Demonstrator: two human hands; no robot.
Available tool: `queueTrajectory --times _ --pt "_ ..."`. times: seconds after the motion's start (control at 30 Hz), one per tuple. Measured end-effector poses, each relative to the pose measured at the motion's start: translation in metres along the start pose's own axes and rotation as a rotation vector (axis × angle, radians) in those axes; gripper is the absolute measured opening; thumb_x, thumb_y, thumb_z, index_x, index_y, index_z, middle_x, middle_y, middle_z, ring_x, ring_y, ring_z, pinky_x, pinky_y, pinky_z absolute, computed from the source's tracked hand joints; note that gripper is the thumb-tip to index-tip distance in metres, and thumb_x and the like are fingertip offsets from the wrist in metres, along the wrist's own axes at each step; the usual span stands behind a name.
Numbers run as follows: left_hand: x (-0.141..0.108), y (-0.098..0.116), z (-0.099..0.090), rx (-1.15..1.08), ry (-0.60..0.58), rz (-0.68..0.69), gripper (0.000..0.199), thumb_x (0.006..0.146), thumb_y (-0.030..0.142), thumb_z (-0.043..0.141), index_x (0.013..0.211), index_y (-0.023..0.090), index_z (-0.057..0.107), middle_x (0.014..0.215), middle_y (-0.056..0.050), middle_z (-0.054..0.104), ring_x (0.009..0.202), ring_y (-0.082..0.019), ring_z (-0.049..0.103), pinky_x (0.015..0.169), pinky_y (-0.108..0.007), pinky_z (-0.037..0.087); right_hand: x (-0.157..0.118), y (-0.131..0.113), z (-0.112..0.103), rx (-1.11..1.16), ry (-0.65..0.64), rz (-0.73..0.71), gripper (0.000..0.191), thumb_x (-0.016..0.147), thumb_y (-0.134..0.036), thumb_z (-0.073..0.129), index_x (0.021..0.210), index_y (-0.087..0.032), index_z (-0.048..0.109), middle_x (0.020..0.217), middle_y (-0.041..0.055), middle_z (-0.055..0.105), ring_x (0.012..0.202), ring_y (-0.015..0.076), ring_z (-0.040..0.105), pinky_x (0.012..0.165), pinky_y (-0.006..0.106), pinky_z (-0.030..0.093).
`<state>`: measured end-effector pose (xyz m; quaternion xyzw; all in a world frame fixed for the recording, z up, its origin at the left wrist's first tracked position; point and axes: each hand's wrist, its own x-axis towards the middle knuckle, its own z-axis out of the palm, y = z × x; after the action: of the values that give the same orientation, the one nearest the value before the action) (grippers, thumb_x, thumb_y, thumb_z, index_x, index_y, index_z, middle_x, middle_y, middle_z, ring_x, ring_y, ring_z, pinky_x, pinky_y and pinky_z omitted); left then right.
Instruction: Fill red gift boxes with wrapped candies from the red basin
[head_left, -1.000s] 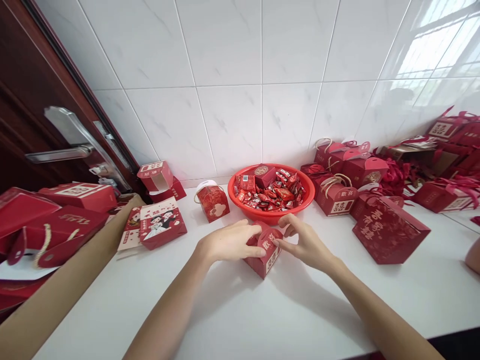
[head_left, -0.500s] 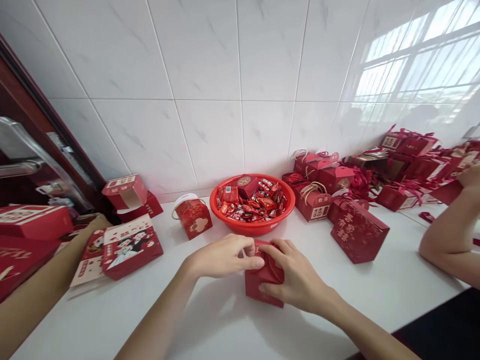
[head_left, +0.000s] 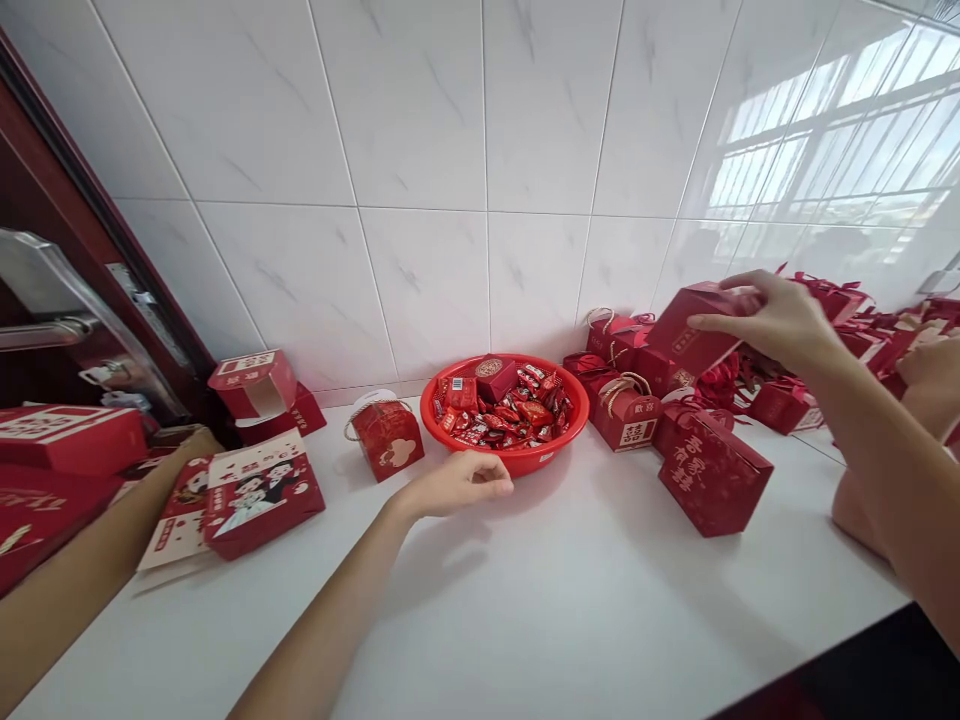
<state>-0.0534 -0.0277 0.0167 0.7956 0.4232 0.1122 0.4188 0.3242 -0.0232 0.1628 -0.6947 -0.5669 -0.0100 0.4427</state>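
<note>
My right hand [head_left: 761, 315] is raised at the right, with fingers and thumb closed on the top of a red gift box [head_left: 690, 325]. That box is tilted and held above the roped boxes against the wall. My left hand [head_left: 457, 482] hovers over the white tabletop at the near edge of a red plastic basket [head_left: 429, 415]. Its fingers are curled with the thumb close to them, and nothing shows between them. The basket holds red-wrapped candies [head_left: 517, 415] and a small dark red box [head_left: 496, 378].
A red box [head_left: 716, 480] leans on the right, beside a roped box [head_left: 626, 415]. Several ribboned boxes [head_left: 784, 400] pile up further right, near a co-worker's arm. Left are a roped box [head_left: 388, 435], a couple-print box [head_left: 266, 495] and another person's arm [head_left: 97, 555].
The red gift box has gone from between both hands up and to the right, in my right hand. My left hand has let go of it and stays near the basket, fingers curled.
</note>
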Motion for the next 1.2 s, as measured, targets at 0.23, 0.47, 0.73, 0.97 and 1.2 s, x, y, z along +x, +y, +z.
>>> queueTrajectory --times 0.23,0.47,0.73,0.97,1.2 --pt "0.026 -0.022 0.046 -0.023 -0.287 -0.052 0.02 0.08 0.036 0.068 0.09 0.019 0.07 0.083 -0.002 0.069 0.075 -0.017 0.062 0.068 -0.027 0.046 0.069 -0.021 0.098 -0.094 -0.201 -0.143 0.041 0.075 -0.053 0.074 0.094 -0.02 0.056 0.099 0.0105 0.064 0.095 0.0238 0.058 0.081 0.037 0.045" --pt "0.036 -0.046 0.059 -0.262 -0.328 -0.183 0.016 0.075 0.029 0.072 0.086 0.018 0.068 0.071 0.001 0.063 0.057 -0.011 0.055 0.056 -0.024 0.046 0.093 -0.022 0.198 -0.35 -0.24 0.037 0.061 0.079 -0.051 0.071 0.123 -0.012 0.054 0.124 0.0218 0.059 0.118 0.0355 0.054 0.092 0.043 0.045" --pt "0.043 -0.058 0.063 -0.36 -0.329 -0.206 0.019 0.072 0.028 0.073 0.087 0.018 0.068 0.071 0.002 0.064 0.057 -0.011 0.056 0.058 -0.024 0.046 0.089 -0.002 0.25 -0.446 -0.274 0.079 0.098 0.072 -0.068 0.071 0.139 -0.002 0.044 0.142 0.0351 0.042 0.135 0.0451 0.038 0.1 0.051 0.039" --pt "0.043 -0.051 0.062 -0.319 -0.316 -0.195 0.015 0.074 0.026 0.07 0.086 0.018 0.067 0.068 0.003 0.062 0.057 -0.011 0.055 0.058 -0.025 0.045 0.084 -0.009 0.24 -0.468 -0.238 0.008 0.089 0.087 -0.05 0.061 0.151 0.0 0.025 0.154 0.0374 0.026 0.142 0.0443 0.031 0.108 0.051 0.032" --pt "0.039 -0.04 0.059 -0.206 -0.321 -0.181 0.015 0.079 0.028 0.07 0.091 0.019 0.068 0.071 0.002 0.062 0.061 -0.012 0.057 0.06 -0.025 0.046 0.071 -0.046 0.2 0.057 -0.014 0.019 0.063 0.077 -0.033 0.058 0.135 -0.012 0.045 0.14 0.0234 0.048 0.128 0.0369 0.048 0.105 0.048 0.038"
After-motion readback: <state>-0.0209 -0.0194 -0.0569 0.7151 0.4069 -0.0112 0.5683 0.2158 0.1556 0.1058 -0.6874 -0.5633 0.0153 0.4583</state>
